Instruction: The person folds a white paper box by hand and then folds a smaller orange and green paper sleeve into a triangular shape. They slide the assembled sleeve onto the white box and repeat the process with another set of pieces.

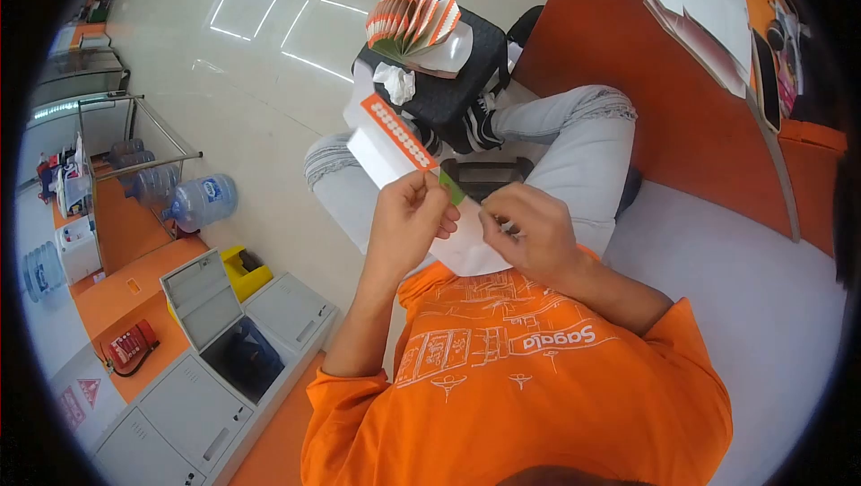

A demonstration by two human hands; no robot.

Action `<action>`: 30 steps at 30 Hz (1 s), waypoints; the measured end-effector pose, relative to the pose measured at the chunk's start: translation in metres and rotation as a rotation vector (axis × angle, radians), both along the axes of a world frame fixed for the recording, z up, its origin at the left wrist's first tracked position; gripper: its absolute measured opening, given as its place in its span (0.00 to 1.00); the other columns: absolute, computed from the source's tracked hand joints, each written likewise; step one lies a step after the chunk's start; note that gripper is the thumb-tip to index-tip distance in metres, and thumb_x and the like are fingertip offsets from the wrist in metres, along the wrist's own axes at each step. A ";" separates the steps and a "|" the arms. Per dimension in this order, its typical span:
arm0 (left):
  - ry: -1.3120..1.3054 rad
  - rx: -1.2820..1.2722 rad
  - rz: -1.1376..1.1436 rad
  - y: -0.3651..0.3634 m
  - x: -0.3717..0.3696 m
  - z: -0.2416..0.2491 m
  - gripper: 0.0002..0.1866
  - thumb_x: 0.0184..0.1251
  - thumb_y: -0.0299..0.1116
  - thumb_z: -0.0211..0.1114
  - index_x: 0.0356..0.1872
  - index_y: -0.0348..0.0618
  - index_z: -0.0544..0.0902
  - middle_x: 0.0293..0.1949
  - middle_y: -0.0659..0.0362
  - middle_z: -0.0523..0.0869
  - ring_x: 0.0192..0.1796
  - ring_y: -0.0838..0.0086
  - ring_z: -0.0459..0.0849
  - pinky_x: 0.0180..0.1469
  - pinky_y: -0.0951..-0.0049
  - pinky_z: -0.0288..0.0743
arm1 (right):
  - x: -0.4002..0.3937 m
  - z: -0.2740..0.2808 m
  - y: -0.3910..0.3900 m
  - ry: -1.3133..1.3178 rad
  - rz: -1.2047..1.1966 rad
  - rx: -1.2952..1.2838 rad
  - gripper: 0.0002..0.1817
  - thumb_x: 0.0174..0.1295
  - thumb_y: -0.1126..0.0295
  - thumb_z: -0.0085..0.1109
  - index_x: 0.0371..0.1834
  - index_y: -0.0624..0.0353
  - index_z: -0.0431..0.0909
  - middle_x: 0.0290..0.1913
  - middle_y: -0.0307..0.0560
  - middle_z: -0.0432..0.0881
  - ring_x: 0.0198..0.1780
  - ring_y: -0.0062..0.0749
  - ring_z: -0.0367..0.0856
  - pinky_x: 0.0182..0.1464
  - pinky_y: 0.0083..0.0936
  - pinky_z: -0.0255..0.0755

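Observation:
My left hand pinches a long paper strip in front of my orange shirt. An orange band with white shapes runs along the strip, with a green section between my two hands. White paper lies alongside and under it, over my lap. The fingers of my right hand are closed at the strip's lower right end; the exact grip is partly hidden. Beyond my hands, a folded paper fan in orange, white and green stands on a black case. A crumpled white tissue lies beside it.
To the left are grey lockers, one with its lid raised, a yellow object, water bottles and a fire extinguisher. At right, a reddish-brown desk panel rises beside my leg. Tiled floor lies ahead.

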State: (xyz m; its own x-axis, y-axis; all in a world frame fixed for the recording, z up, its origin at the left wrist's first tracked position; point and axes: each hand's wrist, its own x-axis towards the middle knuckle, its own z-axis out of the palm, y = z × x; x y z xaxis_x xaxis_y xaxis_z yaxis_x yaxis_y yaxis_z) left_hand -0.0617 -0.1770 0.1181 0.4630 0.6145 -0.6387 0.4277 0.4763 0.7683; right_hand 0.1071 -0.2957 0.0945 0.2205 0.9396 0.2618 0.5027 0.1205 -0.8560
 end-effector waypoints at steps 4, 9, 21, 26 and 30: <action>-0.209 0.188 0.051 -0.024 -0.002 -0.004 0.09 0.77 0.29 0.65 0.40 0.30 0.85 0.36 0.57 0.89 0.40 0.78 0.88 0.44 0.76 0.81 | 0.004 -0.004 0.003 0.866 -0.136 -0.387 0.05 0.69 0.75 0.68 0.38 0.65 0.83 0.38 0.38 0.81 0.39 0.17 0.80 0.42 0.19 0.73; -0.324 0.278 0.205 -0.047 0.006 -0.013 0.08 0.73 0.27 0.74 0.46 0.33 0.87 0.40 0.59 0.89 0.39 0.78 0.85 0.43 0.73 0.79 | 0.008 -0.007 0.005 0.802 -0.071 -0.289 0.06 0.66 0.75 0.69 0.37 0.66 0.83 0.41 0.40 0.79 0.38 0.17 0.78 0.41 0.17 0.72; -0.050 0.743 -0.122 -0.053 0.004 -0.018 0.10 0.75 0.29 0.73 0.50 0.35 0.88 0.43 0.59 0.90 0.46 0.75 0.87 0.49 0.73 0.81 | 0.006 0.011 0.007 0.581 -0.089 -0.166 0.06 0.62 0.78 0.71 0.31 0.67 0.82 0.38 0.40 0.78 0.32 0.15 0.75 0.34 0.16 0.70; -0.149 0.874 -0.142 -0.048 0.007 -0.009 0.11 0.74 0.29 0.72 0.51 0.35 0.88 0.43 0.56 0.90 0.44 0.69 0.89 0.48 0.71 0.80 | 0.010 0.014 0.009 0.574 -0.102 -0.138 0.06 0.61 0.80 0.71 0.31 0.68 0.81 0.38 0.41 0.77 0.33 0.16 0.76 0.35 0.15 0.72; -0.353 0.253 0.020 -0.042 -0.001 -0.007 0.11 0.78 0.32 0.69 0.52 0.35 0.87 0.44 0.57 0.91 0.46 0.72 0.89 0.50 0.72 0.81 | 0.016 0.018 0.007 0.653 -0.020 -0.180 0.05 0.61 0.80 0.71 0.32 0.68 0.83 0.39 0.41 0.78 0.35 0.18 0.78 0.37 0.16 0.74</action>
